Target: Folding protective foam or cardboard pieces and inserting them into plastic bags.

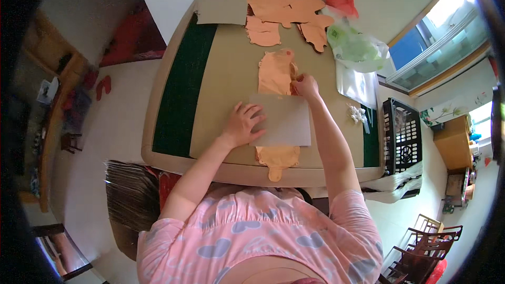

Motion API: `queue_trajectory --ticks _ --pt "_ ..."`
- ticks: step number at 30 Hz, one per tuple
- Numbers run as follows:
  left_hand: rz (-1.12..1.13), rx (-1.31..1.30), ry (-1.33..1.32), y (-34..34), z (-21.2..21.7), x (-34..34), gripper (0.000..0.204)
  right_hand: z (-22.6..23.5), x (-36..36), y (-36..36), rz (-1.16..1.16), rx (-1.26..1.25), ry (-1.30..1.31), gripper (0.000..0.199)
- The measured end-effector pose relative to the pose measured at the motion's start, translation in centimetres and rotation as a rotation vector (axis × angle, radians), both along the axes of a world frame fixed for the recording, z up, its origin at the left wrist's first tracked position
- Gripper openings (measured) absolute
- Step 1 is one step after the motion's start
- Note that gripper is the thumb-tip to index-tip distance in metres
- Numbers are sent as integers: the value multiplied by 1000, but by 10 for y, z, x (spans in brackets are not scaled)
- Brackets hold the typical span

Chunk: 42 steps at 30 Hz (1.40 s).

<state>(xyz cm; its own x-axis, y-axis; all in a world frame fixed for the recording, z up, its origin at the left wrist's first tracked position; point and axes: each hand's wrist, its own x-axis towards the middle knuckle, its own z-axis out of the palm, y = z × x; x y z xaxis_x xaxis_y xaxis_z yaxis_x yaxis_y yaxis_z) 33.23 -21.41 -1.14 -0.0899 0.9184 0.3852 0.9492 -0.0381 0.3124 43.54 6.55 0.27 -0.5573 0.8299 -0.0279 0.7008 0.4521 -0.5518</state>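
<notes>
A flat orange shaped sheet, like a deflated foil balloon (274, 76), lies lengthwise on the table before me. Across its middle rests a pale grey rectangular card (286, 121), and the orange sheet's lower end with a rounded tab sticks out towards me. My left hand (244, 124) lies on the card's left edge, fingers spread. At the right edge of the orange sheet, just above the card, my right hand (305, 85) has its fingers closed on a darker, folded bit of that edge. The fingertips are partly hidden.
More orange sheets (286, 6) and another grey card (222, 8) lie along the far edge. To the right are clear plastic bags (355, 47), a red piece (344, 4), small white pieces (356, 113) and a black crate (402, 137). Stacked cardboard (131, 194) stands at lower left.
</notes>
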Motion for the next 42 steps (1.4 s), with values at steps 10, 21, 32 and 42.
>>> queue_trajectory --ticks 10,21,32,42 --pt "20 41 -24 -3 0 2 40 14 12 -14 8 -208 348 24" --pt "16 38 -10 1 -7 -1 46 4 122 -60 548 -119 324 18" --pt "44 -26 26 2 1 3 42 -14 59 -100 498 434 150 38" --pt "240 148 -186 19 -14 -13 18 -11 59 -114 454 456 169 35"
